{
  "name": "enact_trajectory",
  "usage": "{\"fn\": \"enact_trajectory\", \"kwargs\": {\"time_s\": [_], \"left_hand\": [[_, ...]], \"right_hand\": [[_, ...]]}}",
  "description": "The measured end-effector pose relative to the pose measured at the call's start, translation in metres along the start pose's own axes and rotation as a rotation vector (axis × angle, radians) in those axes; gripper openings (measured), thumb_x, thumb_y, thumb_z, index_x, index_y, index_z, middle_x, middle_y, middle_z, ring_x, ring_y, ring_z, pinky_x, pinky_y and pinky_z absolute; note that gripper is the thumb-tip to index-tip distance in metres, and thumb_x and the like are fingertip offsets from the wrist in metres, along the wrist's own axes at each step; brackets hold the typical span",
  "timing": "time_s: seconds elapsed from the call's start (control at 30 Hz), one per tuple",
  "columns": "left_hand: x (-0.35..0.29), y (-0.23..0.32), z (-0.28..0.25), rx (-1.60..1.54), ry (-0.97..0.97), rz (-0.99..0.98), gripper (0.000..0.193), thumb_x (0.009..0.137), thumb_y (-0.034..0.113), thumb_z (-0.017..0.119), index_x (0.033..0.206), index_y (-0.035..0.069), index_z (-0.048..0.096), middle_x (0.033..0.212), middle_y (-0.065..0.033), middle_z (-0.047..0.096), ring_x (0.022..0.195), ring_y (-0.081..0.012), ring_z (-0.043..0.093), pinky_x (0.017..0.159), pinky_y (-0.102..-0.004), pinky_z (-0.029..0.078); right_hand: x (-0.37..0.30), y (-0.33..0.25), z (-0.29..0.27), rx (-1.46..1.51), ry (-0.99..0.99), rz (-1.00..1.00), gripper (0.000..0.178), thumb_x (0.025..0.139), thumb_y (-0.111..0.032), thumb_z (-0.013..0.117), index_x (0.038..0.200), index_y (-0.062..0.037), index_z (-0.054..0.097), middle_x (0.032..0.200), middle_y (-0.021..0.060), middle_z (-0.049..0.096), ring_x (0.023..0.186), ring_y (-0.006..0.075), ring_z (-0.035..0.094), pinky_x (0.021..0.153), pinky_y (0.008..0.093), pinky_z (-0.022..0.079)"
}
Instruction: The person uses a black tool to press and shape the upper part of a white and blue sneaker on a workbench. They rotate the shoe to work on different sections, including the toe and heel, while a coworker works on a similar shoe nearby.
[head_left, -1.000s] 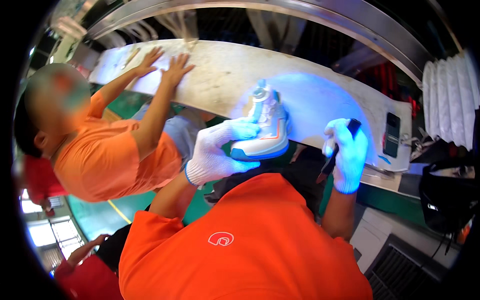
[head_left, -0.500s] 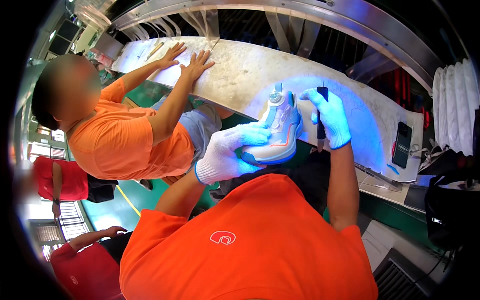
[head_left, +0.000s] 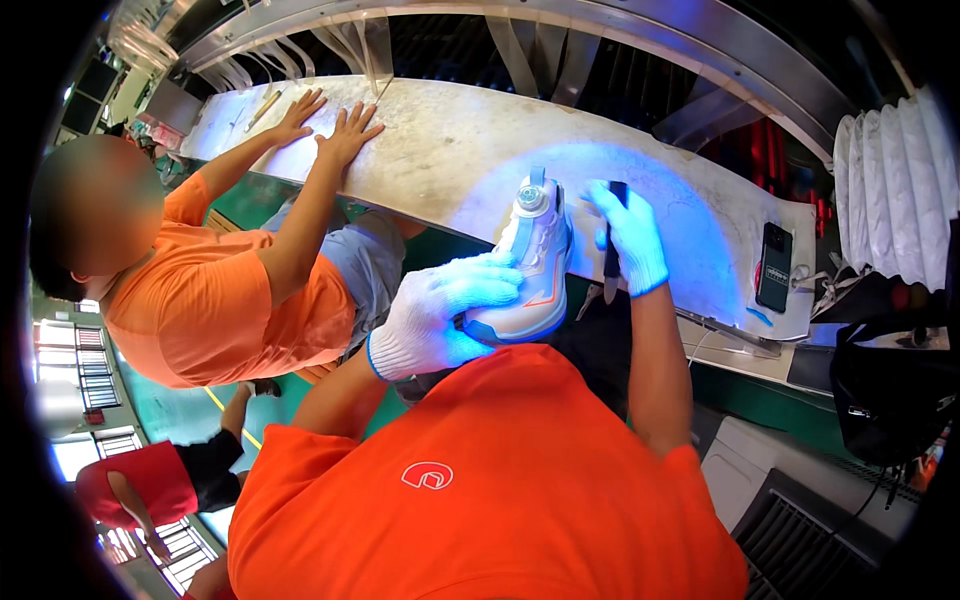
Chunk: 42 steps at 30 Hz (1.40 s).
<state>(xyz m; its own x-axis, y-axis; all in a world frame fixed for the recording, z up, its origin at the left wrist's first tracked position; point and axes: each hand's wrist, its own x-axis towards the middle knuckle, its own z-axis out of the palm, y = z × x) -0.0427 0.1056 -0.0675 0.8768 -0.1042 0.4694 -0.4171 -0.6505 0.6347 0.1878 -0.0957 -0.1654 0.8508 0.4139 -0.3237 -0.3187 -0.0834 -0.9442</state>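
A white and pale blue sneaker (head_left: 525,265) with an orange line on its side and a round dial at the top is held over the table's near edge. My left hand (head_left: 440,310), in a white knit glove, grips it round the toe. To the right of the shoe, my gloved right hand (head_left: 633,238) is closed round the black handle of a knife (head_left: 613,250). Its short metal blade points down toward me, apart from the shoe. Blue light falls on both gloves, the sneaker and the tabletop behind them.
A long pale worktable (head_left: 430,140) runs across in front, under a metal frame with hanging clear strips. A black phone (head_left: 774,265) lies at its right end, near a white ribbed duct (head_left: 895,190). At left a co-worker in orange (head_left: 230,290) rests both hands on the table.
My view has turned slightly, so the scene sits further left. The sneaker is tilted a little differently in my left hand; the knife stays in my right. People in red behind have shifted.
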Motion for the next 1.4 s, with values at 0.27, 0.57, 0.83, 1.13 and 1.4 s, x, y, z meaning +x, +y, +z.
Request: {"fn": "enact_trajectory", "kwargs": {"time_s": [0.27,0.57,0.83,1.13,1.4], "left_hand": [[-0.024,-0.032,-0.031,0.079,0.088,-0.053,0.062,0.067,0.013,0.106,0.121,0.005,0.077,0.125,-0.0194,0.081,0.120,-0.0348,0.079,0.101,-0.0405,0.064],[0.000,-0.145,0.049,0.088,0.128,-0.208,0.053,0.076,0.003,0.094,0.127,0.004,0.079,0.123,-0.0155,0.081,0.112,-0.0282,0.081,0.098,-0.0361,0.064],[-0.003,-0.154,0.029,-0.537,-0.224,-0.666,0.080,0.074,0.001,0.094,0.149,-0.003,0.065,0.140,-0.0145,0.075,0.126,-0.0226,0.073,0.109,-0.0380,0.059],[-0.007,-0.163,0.007,-0.814,-0.332,-0.771,0.083,0.076,-0.002,0.089,0.153,-0.007,0.060,0.147,-0.0163,0.069,0.136,-0.0278,0.069,0.116,-0.0421,0.054],[0.016,-0.132,0.006,-0.211,-0.286,-0.395,0.089,0.065,0.023,0.096,0.148,0.003,0.069,0.152,-0.0158,0.069,0.143,-0.0306,0.064,0.123,-0.0420,0.046]], "right_hand": [[0.070,-0.008,0.022,-0.182,-0.489,-0.002,0.030,0.102,-0.032,0.079,0.113,-0.0042,0.077,0.078,-0.0011,0.066,0.059,0.0076,0.056,0.051,0.0255,0.043],[-0.002,-0.080,-0.045,-0.584,0.001,-0.143,0.032,0.094,-0.033,0.085,0.104,-0.0030,0.078,0.084,0.0012,0.070,0.066,0.0100,0.059,0.057,0.0313,0.046],[-0.052,-0.040,-0.057,-0.406,0.107,-0.097,0.027,0.093,-0.021,0.086,0.113,-0.0055,0.076,0.086,-0.0006,0.068,0.064,0.0068,0.057,0.056,0.0253,0.043],[-0.060,-0.035,-0.054,-0.362,0.110,-0.072,0.025,0.094,-0.019,0.086,0.114,-0.0058,0.075,0.083,-0.0011,0.067,0.060,0.0058,0.054,0.053,0.0245,0.041],[-0.031,-0.047,-0.054,-0.407,0.112,-0.046,0.031,0.092,-0.029,0.088,0.109,-0.0047,0.077,0.081,0.0013,0.068,0.060,0.0084,0.056,0.053,0.0271,0.043]]}}
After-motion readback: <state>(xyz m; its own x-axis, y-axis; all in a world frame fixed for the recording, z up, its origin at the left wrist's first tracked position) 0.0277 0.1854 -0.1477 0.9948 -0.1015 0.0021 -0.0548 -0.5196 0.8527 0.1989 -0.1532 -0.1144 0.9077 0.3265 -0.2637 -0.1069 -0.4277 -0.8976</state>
